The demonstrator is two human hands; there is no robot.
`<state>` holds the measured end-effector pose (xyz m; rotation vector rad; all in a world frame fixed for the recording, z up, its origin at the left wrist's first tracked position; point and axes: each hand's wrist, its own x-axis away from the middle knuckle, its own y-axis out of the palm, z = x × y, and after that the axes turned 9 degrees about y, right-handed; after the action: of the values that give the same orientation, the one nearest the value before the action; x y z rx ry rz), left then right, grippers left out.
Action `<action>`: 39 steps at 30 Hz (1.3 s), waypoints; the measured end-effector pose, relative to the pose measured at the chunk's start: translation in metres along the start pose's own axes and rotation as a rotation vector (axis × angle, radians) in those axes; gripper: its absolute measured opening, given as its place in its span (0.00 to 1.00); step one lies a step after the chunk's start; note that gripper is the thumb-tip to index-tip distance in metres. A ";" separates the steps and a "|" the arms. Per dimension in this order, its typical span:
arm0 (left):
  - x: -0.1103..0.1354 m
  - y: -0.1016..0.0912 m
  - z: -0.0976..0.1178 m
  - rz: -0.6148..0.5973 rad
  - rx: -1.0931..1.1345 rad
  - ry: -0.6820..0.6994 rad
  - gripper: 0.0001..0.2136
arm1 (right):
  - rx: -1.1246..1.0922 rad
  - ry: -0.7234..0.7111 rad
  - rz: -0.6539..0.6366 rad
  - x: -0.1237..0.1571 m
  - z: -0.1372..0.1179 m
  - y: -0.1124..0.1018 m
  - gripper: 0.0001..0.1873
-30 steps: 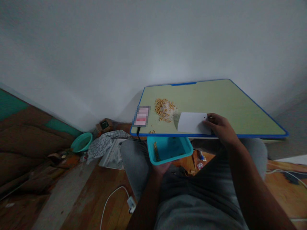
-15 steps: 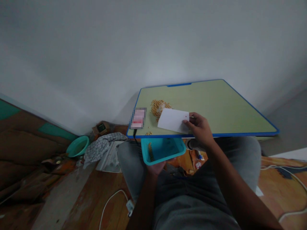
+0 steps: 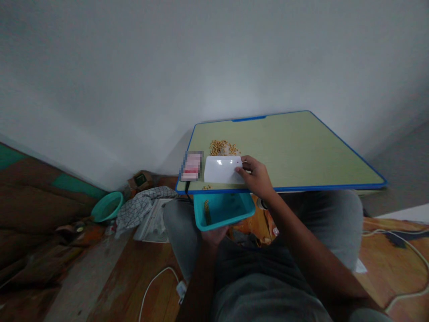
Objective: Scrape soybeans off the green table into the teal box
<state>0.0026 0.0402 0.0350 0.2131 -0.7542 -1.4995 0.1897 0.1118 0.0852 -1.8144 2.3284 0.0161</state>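
Note:
My right hand (image 3: 256,175) pinches the right end of a white rectangular card (image 3: 223,171), which is tilted over the tabletop. Just behind the card lies a heap of yellow beans (image 3: 217,146), partly hidden by it, with a pale translucent patch among them. A few loose beans (image 3: 206,187) sit near the table's front edge. Below that edge, my left hand (image 3: 214,235) holds a turquoise plastic basin (image 3: 231,213) from underneath, its fingers mostly hidden. Some beans (image 3: 207,212) lie along the left side inside the basin.
The light green table (image 3: 295,147) has a blue rim and stands against a wall. A blurred-out phone-like object (image 3: 191,166) rests on its left end. On the floor are a green bowl (image 3: 107,207), a checked cloth (image 3: 144,203) and a white cable (image 3: 152,281).
My right hand and the white card have moved left, and the card now stands more face-on in front of the beans. The basin stays under the table edge in my left hand.

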 end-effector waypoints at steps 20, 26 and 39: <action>0.006 0.013 0.005 0.106 0.059 0.005 0.34 | 0.101 -0.040 -0.018 -0.002 0.006 0.007 0.12; 0.013 0.018 0.011 0.107 0.000 -0.004 0.34 | 0.092 -0.051 -0.039 -0.001 0.007 0.007 0.12; 0.020 0.031 0.019 0.141 -0.006 0.009 0.29 | 0.036 -0.007 0.070 -0.002 0.010 0.001 0.13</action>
<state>0.0153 0.0309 0.0735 0.1591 -0.7428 -1.3662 0.1905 0.1153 0.0756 -1.7135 2.3703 -0.0094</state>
